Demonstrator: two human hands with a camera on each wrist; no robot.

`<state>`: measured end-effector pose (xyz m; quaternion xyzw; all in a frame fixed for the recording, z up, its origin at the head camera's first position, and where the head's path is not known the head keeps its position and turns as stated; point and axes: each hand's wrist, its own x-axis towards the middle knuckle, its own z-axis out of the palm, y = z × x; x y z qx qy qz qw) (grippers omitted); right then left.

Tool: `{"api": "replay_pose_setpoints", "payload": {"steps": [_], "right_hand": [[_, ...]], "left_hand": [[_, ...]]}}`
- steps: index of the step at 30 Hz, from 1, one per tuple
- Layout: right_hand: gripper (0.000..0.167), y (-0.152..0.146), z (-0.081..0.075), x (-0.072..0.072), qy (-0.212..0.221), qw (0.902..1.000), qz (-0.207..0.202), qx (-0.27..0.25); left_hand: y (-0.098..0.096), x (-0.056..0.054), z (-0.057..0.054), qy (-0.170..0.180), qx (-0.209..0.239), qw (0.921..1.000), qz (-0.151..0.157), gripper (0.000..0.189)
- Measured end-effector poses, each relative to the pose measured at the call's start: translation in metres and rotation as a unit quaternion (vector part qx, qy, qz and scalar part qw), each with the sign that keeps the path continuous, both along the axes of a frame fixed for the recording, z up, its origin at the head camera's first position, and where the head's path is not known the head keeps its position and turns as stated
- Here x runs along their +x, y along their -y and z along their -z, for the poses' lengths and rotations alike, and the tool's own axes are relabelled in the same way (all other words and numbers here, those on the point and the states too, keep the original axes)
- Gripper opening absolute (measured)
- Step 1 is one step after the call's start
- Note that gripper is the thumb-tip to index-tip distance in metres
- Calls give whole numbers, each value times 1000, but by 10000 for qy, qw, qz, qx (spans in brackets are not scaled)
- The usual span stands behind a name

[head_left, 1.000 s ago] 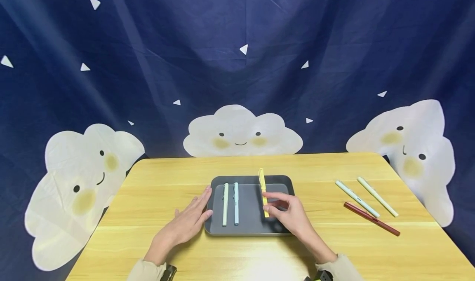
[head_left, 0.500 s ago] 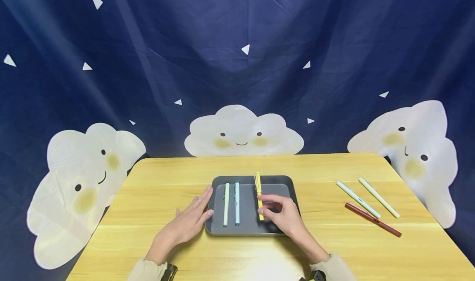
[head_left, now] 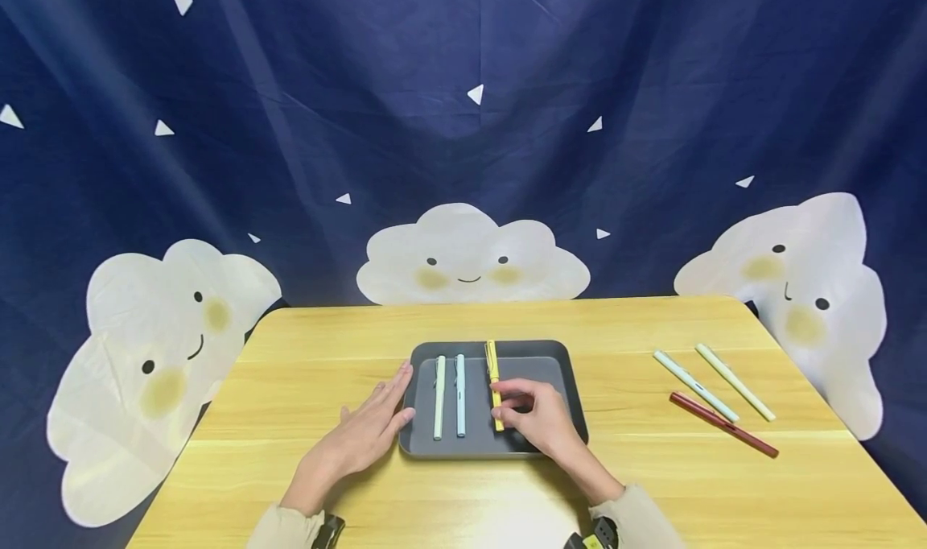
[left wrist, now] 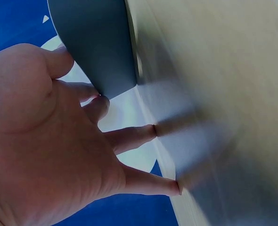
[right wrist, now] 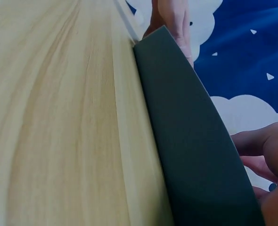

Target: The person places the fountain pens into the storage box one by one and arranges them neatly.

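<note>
My right hand (head_left: 539, 420) pinches a yellow pen (head_left: 493, 364) between thumb and fingers, lengthwise over the dark grey tray (head_left: 536, 444). Whether the pen touches the tray floor I cannot tell. To its left in the tray, a pale green pen (head_left: 439, 400) and a light blue pen (head_left: 460, 396) lie side by side, clips toward the far end. Against the tray's left side rests my left hand (head_left: 362, 432), its fingers extended. In the left wrist view, that hand (left wrist: 59, 136) touches the tray wall (left wrist: 96, 47). The right wrist view hides the yellow pen behind the tray wall (right wrist: 191, 132).
Right of the tray on the wooden table (head_left: 290, 404) lie a light blue pen (head_left: 695, 385), a pale green pen (head_left: 735, 381) and a dark red pen (head_left: 724, 425), all slanted. Behind the table hangs a dark blue curtain (head_left: 405, 146) with clouds.
My right hand has carried the yellow pen leftward over the tray, closer to the light blue pen, and the pen sits lower. The left hand has stayed at the tray's left side.
</note>
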<state>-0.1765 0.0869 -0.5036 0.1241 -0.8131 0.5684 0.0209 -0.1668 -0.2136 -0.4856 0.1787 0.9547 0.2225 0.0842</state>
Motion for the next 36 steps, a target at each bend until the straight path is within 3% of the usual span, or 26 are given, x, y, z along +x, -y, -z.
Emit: {"api": "replay_pose_setpoints", "payload": {"steps": [24, 29, 36], "right_hand": [[25, 16, 1, -3, -175, 9954, 154, 925], [25, 19, 4, -2, -390, 9943, 144, 984], [29, 23, 3, -2, -329, 9944, 200, 986]], "left_hand": [[1, -1, 3, -29, -35, 10000, 30, 66], [1, -1, 3, -31, -31, 10000, 46, 66], [1, -1, 3, -3, 23, 10000, 27, 66]]}}
